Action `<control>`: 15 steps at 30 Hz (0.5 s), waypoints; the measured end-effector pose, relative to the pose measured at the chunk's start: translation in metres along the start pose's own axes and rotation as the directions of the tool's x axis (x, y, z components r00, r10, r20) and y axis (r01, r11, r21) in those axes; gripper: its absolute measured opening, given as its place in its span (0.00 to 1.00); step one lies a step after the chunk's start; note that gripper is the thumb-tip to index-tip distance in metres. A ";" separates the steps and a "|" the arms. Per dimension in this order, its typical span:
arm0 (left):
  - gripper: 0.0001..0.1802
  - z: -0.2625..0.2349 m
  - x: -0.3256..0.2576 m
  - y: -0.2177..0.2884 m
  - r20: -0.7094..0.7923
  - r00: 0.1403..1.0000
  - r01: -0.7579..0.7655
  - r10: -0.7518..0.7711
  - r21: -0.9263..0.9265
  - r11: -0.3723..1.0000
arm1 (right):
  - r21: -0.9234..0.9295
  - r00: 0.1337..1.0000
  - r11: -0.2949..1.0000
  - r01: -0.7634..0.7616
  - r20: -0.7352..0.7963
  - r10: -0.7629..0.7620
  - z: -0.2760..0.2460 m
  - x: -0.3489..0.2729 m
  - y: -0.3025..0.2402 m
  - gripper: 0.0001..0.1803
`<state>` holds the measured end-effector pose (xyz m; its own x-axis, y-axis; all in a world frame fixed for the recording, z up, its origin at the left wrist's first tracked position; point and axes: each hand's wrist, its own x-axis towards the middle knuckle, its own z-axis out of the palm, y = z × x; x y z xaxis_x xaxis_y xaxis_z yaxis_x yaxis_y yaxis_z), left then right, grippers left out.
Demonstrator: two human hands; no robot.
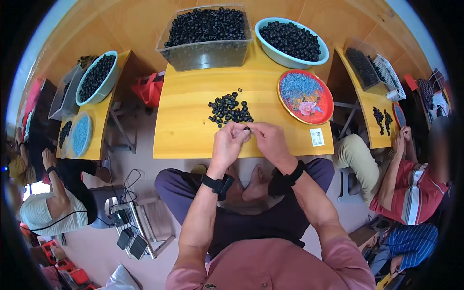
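Observation:
Over the table's near edge my two hands meet, fingertips together. My left hand (229,141) is closed in a pinch on a small round black part (247,129). Close against it, my right hand (271,140) has its thumb and forefinger pressed together at the same part; whatever else lies between those fingers is too small to make out. Just beyond my fingers a loose pile of small black ring-like parts (228,107) lies on the yellow table (188,106). To the right sits a red flowered tray (322,112) with many small blue-grey pieces (298,84) on it.
At the back stand a clear plastic bin (205,60) and a light-blue basin (290,62), both full of black parts. A white label (317,137) is on the table's right corner. People work at side tables left and right. A metal stand (140,227) with cables is on the floor.

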<state>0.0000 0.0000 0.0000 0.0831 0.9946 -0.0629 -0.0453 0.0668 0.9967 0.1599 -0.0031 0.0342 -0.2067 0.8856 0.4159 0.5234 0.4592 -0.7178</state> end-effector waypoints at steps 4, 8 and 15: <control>0.09 0.003 -0.002 0.001 -0.006 1.000 -0.029 0.029 0.011 1.000 | 0.077 0.995 0.992 -0.097 -0.011 0.098 -0.005 0.002 0.003 0.08; 0.10 0.005 -0.005 0.007 -0.004 0.997 -0.072 0.073 0.074 0.995 | 0.132 0.995 0.986 -0.102 0.009 0.102 -0.014 0.005 0.002 0.08; 0.10 0.002 -0.002 0.002 0.011 0.996 -0.086 0.085 0.039 0.996 | 0.118 0.998 0.991 -0.063 0.008 0.062 -0.014 0.006 0.008 0.08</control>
<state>0.0021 -0.0023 0.0022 0.0903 0.9956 0.0229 -0.0134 -0.0218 0.9997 0.1738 0.0049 0.0389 -0.1803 0.9130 0.3659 0.4339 0.4077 -0.8035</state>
